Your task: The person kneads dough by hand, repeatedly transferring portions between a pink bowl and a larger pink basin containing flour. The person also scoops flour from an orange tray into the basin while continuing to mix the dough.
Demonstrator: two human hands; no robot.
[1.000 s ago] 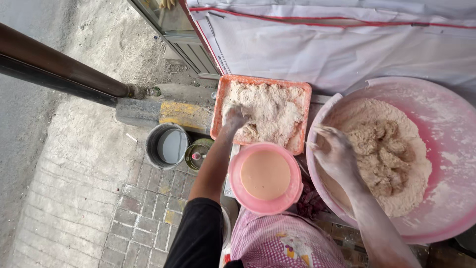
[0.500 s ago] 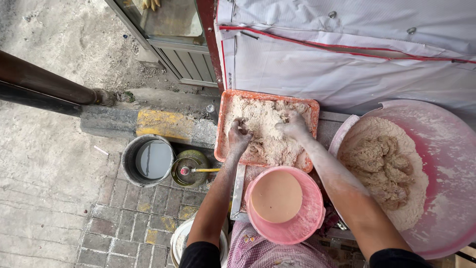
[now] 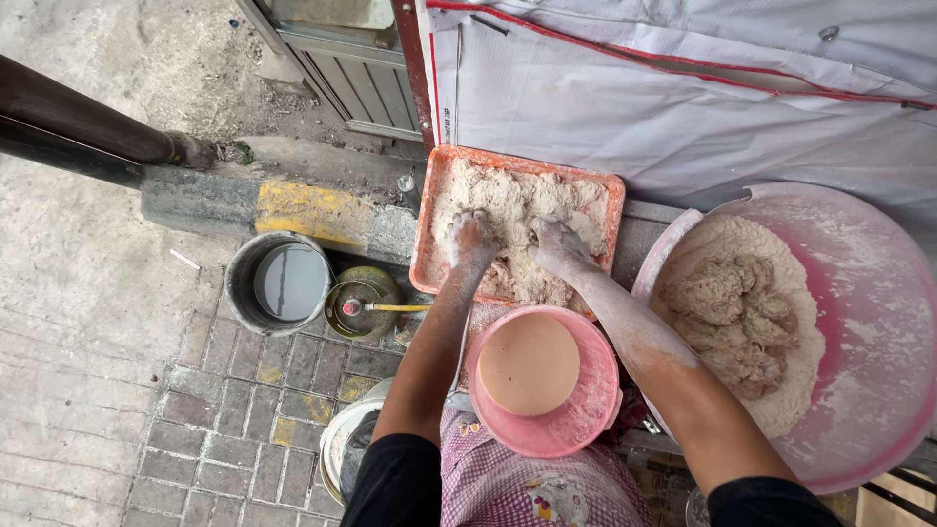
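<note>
1. Large round pink plastic basin (image 3: 878, 293) sat at the right, dusted with flour and holding a heap of flour with lumpy coated pieces (image 3: 742, 317) in its left half.
2. White sheet with a red edge stripe (image 3: 683, 107) hung behind the basin and the tray.
3. Rectangular orange plastic tray (image 3: 429, 234) sat on the worktop left of the basin, filled with clumpy floured mix (image 3: 512, 200).
4. Round pink plastic bucket (image 3: 590, 415) of smooth tan batter (image 3: 528, 363) stood just below the tray, between the two forearms.
5. Grey round bucket (image 3: 244, 283) of water stood on the paved floor left of the tray, beside the yellow-painted kerb (image 3: 312, 210).
6. Small green round tin with a yellow-handled tool (image 3: 363, 304) sat just right of the grey bucket, touching or nearly touching it.
7. Left hand (image 3: 471, 237) was flour-coated, palm down in the tray's mix near the lower left, fingers curled into the clumps; cannot tell if it pinched a piece.
8. Right hand (image 3: 558, 244) was flour-coated, palm down in the mix near the tray's centre, just beside the left hand, fingers bent and partly buried; grip on anything cannot be told.
9. Both forearms were dusted with flour, the right one more heavily.
</note>
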